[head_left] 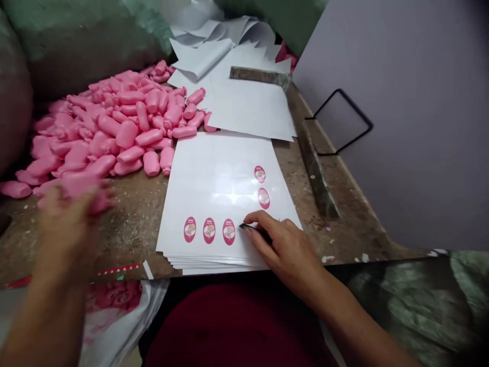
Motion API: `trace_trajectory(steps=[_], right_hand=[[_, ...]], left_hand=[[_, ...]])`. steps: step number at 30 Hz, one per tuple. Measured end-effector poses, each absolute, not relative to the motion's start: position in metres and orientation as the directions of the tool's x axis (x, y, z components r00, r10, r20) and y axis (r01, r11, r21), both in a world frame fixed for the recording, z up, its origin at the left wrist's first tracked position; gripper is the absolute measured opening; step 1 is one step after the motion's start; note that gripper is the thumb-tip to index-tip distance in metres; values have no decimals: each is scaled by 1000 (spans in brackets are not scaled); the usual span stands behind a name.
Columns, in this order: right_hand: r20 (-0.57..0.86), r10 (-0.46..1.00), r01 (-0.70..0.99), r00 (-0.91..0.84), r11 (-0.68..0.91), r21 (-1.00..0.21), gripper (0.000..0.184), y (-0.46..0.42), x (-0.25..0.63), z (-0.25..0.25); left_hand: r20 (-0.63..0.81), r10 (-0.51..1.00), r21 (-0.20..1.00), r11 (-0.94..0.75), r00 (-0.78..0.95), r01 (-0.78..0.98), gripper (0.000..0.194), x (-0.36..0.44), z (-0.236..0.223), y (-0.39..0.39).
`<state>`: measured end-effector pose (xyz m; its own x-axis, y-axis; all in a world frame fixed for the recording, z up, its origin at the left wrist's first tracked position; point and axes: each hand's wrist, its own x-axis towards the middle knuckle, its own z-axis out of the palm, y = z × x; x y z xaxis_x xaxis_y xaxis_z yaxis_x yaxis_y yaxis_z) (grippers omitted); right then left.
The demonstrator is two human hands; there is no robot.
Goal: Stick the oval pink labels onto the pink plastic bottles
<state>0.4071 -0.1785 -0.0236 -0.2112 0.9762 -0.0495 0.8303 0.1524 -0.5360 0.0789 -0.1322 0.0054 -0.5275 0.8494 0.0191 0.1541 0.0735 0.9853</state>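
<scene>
My right hand (pixel 286 244) rests on a sheet of oval stickers, pinching a thin dark pointed tool (pixel 264 234) between thumb and fingers. Its tip is close to a pink oval sticker (pixel 228 232), the last in a row of three along the near side of the white sticker sheet (pixel 206 163). Two more stickers (pixel 263 198) sit one above the other at the sheet's right. On the left, my left hand (pixel 71 214) is blurred by motion at the near edge of a pile of small pink bottles (pixel 126 133). Its fingers are closed around a pink bottle (pixel 100 202).
Loose white sheets (pixel 248 109) lie behind the sticker stack. An angled metal bar (pixel 311 163) runs along the right of the worn wooden table (pixel 133 219). A black wire bracket (pixel 359 114) sticks out near a pale panel (pixel 420 127). Large greenish sacks (pixel 87 41) stand behind the bottles.
</scene>
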Motion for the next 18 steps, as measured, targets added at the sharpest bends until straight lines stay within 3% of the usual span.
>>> trace_trajectory(steps=[3, 6, 10, 18], right_hand=[[-37, 972, 863, -230, 186, -469, 15, -175, 398, -22], [-44, 972, 891, -230, 193, -410, 15, -172, 394, -23], [-26, 967, 911, -252, 228, -343, 18, -172, 393, -26], [158, 951, 917, -265, 299, -266, 13, -174, 391, -31]], left_hand=[[-288, 937, 951, 257, -197, -170, 38, 173, -1, -135], [-384, 923, 875, 371, 20, -312, 34, 224, -11, -139], [-418, 907, 833, 403, 48, -380, 31, 233, -24, -141], [-427, 902, 816, 415, 64, -403, 38, 229, -29, -141]])
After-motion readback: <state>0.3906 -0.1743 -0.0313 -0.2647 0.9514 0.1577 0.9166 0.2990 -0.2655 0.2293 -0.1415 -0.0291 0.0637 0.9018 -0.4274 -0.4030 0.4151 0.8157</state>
